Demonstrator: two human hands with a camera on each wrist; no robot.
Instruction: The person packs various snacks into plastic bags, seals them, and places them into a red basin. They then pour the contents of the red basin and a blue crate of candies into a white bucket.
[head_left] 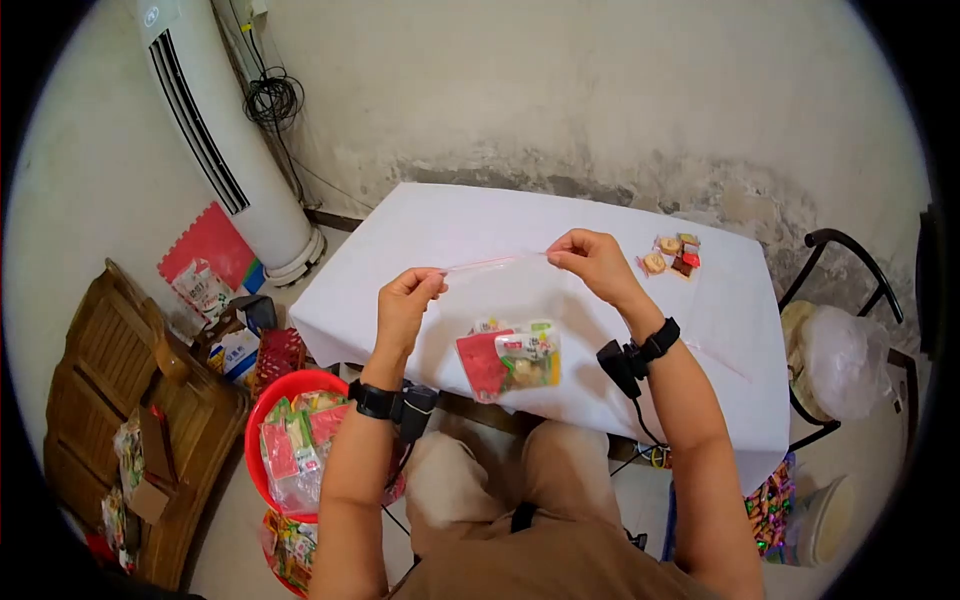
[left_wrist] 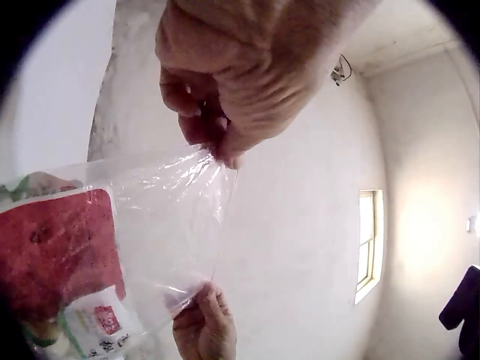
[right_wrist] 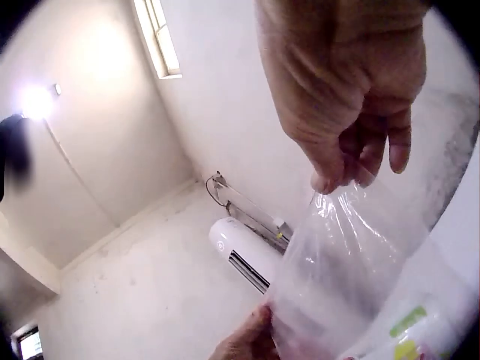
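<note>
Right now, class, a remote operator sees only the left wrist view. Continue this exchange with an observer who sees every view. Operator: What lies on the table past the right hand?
Observer: A few small wrapped snacks lie past the right hand.
Operator: And down to the left?
Observer: A red tub, with packets in it.
Operator: Anything tall left of the table?
Observer: Yes, a white tower unit with a dark vent grille.

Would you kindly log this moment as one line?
left hand: pinches clear bag edge | right hand: pinches same edge | snack packets: inside bag | wrapped snacks: on table
</note>
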